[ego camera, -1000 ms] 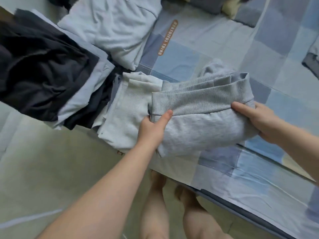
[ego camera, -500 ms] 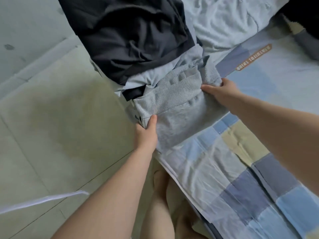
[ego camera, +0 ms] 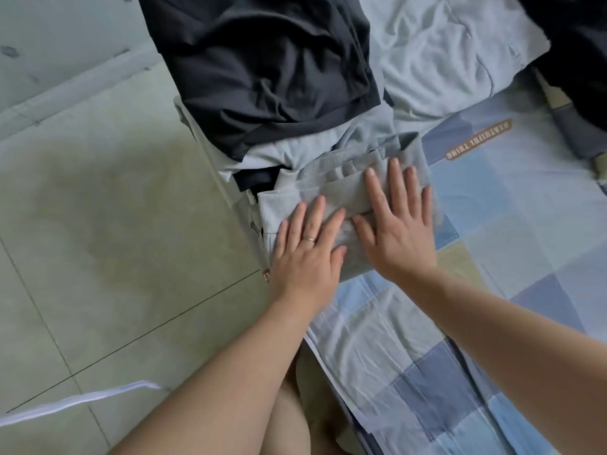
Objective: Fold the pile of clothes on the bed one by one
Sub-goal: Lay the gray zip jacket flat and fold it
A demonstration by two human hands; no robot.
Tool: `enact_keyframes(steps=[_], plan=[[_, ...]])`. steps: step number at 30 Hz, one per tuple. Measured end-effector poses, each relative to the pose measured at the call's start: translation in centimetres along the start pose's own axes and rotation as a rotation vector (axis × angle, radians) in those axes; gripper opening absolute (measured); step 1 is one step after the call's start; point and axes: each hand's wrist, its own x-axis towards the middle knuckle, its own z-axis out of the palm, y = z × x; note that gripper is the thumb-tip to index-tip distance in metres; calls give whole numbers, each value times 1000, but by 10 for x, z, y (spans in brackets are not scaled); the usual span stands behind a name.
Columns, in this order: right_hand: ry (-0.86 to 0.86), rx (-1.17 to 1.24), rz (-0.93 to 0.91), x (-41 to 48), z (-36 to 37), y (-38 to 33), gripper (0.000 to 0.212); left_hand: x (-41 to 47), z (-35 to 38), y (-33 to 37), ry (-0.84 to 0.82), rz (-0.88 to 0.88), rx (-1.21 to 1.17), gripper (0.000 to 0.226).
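At the near edge of the bed, on the stack of folded clothes, lies the folded grey fleece garment with a ribbed band (ego camera: 331, 178); it is a compact, roughly rectangular bundle, its ribbed band lying across the far side in soft parallel ridges and its smoother fleece face showing between and below the hands; a paler ribbed piece (ego camera: 272, 208) shows under its left edge, and its right part lies over the blue, grey and tan checked bed sheet (ego camera: 492, 257). Both hands lie flat on top of it, side by side; the left hand (ego camera: 305, 254), with a thin gold ring (ego camera: 309, 239) on one finger, presses the near left part, its fingers straight and slightly apart; the right hand (ego camera: 397, 231) presses the right part with fingers straight and fanned wide, the tips reaching onto the ribbed band; neither hand curls round the cloth. Just beyond the bundle lies a creased black garment (ego camera: 262, 70) over a pale blue one (ego camera: 437, 54); a brown printed label (ego camera: 478, 139) sits on the sheet to the right; the pale green tiled floor (ego camera: 115, 224) fills the left side, with a white strip (ego camera: 82, 402) lying on it.
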Motion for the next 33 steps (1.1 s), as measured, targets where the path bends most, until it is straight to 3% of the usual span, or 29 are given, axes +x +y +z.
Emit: enact_keyframes(steps=[10, 20, 24, 28, 33], plan=[[-106, -15, 29, 35, 50, 7, 71, 27, 48, -24, -5, -69, 120, 62], [-668, 107, 39, 61, -62, 6, 86, 39, -47, 14, -581, -178, 118, 79], [-557, 271, 104, 47, -119, 18, 80, 51, -91, 61, -660, -256, 15, 70], [-451, 392, 321, 13, -169, 55, 74, 66, -107, 116, -453, -57, -81, 50], [-342, 405, 534, -61, -219, 131, 70, 73, -99, 195, -467, 135, -109, 49]])
